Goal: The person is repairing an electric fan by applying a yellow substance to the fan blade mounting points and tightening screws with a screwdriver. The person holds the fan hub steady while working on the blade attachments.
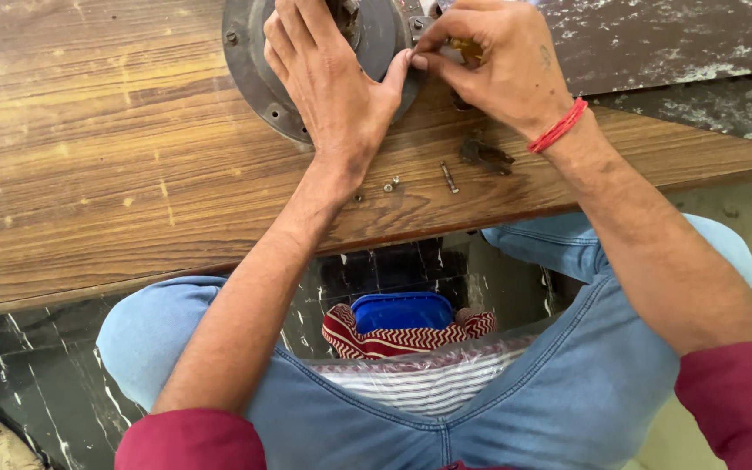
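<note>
While the round grey metal plate (254,65) is held flat on the wooden table (89,174) near its far side, the left hand (328,83) is laid over it with fingers spread and pressed down, the thumb stretched toward the right hand (498,65). A small part at the plate's rim is pinched between the right thumb and fingertips (what exactly is pinched cannot be made out; something yellowish shows under the fingers).

Trouble could be expected from the loose hardware: a slim bolt (450,177), two small nuts (390,184) and a dark greasy piece (486,155) are lying just beside the wrists and near the table's front edge. A sweep of either forearm could send them rolling over that edge onto the dark marble floor (28,365), or into the lap, where a blue lidded box (400,311) is kept on striped cloth. The pinched part could also be dropped if the plate were allowed to turn under the left palm.

Open room is found to the left, where bare wood stretches wide. To the right, the table is bounded by a mottled dark slab (681,43), and little space is left there.
</note>
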